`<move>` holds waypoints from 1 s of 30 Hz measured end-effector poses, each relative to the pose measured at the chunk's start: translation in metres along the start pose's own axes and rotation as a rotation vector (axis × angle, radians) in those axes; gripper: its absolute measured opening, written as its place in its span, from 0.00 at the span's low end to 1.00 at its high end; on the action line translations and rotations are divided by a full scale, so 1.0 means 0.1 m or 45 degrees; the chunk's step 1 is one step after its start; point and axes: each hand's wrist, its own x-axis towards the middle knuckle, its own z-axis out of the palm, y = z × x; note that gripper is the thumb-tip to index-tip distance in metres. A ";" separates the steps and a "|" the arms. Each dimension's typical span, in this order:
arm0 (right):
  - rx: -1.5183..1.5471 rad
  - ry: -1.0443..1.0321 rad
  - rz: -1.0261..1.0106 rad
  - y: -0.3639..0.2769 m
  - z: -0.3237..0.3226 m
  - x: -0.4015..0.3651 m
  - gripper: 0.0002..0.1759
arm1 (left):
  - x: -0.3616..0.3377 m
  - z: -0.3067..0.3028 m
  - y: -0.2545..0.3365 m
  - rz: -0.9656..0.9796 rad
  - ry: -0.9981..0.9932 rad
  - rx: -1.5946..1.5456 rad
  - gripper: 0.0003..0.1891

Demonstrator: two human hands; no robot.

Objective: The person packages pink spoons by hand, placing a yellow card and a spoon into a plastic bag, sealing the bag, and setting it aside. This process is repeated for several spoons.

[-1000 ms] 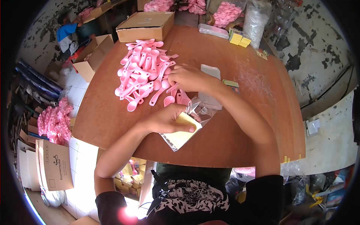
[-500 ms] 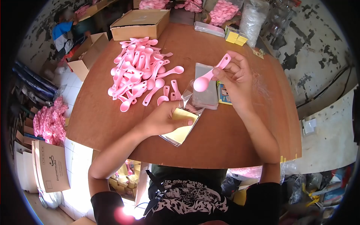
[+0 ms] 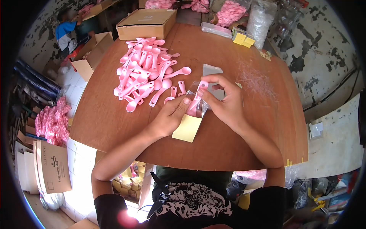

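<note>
Between thumb and fingers, my right hand [image 3: 225, 100] pinches the handle of a pink measuring spoon [image 3: 199, 94]. The spoon's bowl end is down inside the mouth of a clear plastic bag [image 3: 203, 108], which also holds a pale yellow card [image 3: 187, 128]. My left hand [image 3: 170, 115] is closed on the bag's left edge, thumb on top. Just beyond my hands lies a stack of clear bags [image 3: 212, 70], partly covered by my right hand. A heap of pink measuring spoons [image 3: 143, 72] spreads to the left.
At the back stand a cardboard box [image 3: 146, 23], small yellow boxes [image 3: 243, 38] and a big bag of clear plastic [image 3: 260, 23]. Clear plastic scraps [image 3: 257, 82] lie at right. An open carton [image 3: 92, 55] stands beyond the table's left edge, near another person [image 3: 66, 34].
My right hand has come down and left, bringing the spoon from the air into the bag. My left hand has shifted its grip to the bag's upper left edge, uncovering the yellow card.
</note>
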 end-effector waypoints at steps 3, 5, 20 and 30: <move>0.040 -0.033 -0.113 0.07 0.01 -0.03 0.09 | -0.01 0.00 -0.04 0.028 -0.029 0.032 0.23; 0.255 -0.114 0.171 -0.01 -0.03 -0.07 0.07 | -0.01 0.02 -0.04 0.081 -0.050 0.041 0.23; -0.551 0.047 -0.562 -0.39 -0.32 -0.15 0.08 | -0.14 0.37 0.37 0.609 0.197 0.625 0.14; -0.766 0.032 -0.592 -0.36 -0.47 -0.30 0.08 | -0.17 0.49 0.44 0.619 -0.045 0.931 0.16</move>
